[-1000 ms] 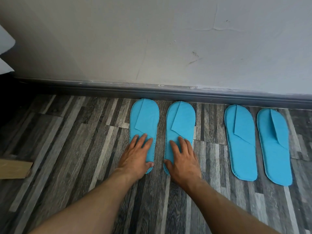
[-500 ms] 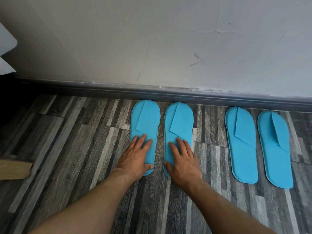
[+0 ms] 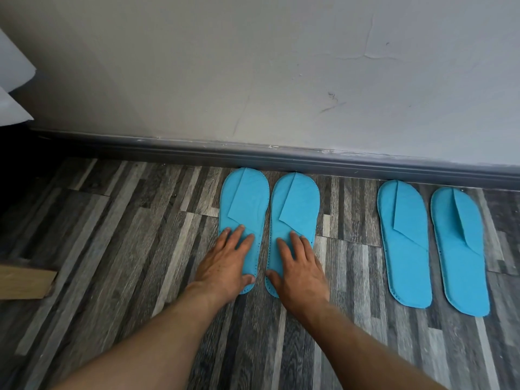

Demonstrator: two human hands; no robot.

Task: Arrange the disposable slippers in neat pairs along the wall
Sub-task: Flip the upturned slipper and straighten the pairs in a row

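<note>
- My left hand [image 3: 225, 266] lies flat, fingers spread, palm down on the heel half of the left slipper [image 3: 243, 220]. Gripping nothing, only pressing.
- My right hand [image 3: 299, 270] does the same on the right slipper [image 3: 295, 218]: fingers splayed and flat, thumb at the sole's inner edge, nothing clasped.
- These two blue disposable slippers lie side by side with a narrow gap, toes at the grey skirting board [image 3: 281, 159]. The left toe looks to touch it; the right sits just short.
- Further along the skirting board, to my right, a second pair: inner slipper [image 3: 402, 243] and outer slipper [image 3: 458, 251], well apart from the pair under my hands, toes near the board, heels splaying slightly rightward.
- Away from the skirting board, at the far left edge, a tan cardboard piece [image 3: 25, 284] lies on the striped plank floor [image 3: 140, 249].
- Risk, as I judge it: these soles are thin and light. Lifting my palms carelessly could drag them off line.
- Uneven push would leave one toe ahead of the other and skew the pair.
- Pressing further against the board could buckle the toe or crumple the folded strap flaps.
</note>
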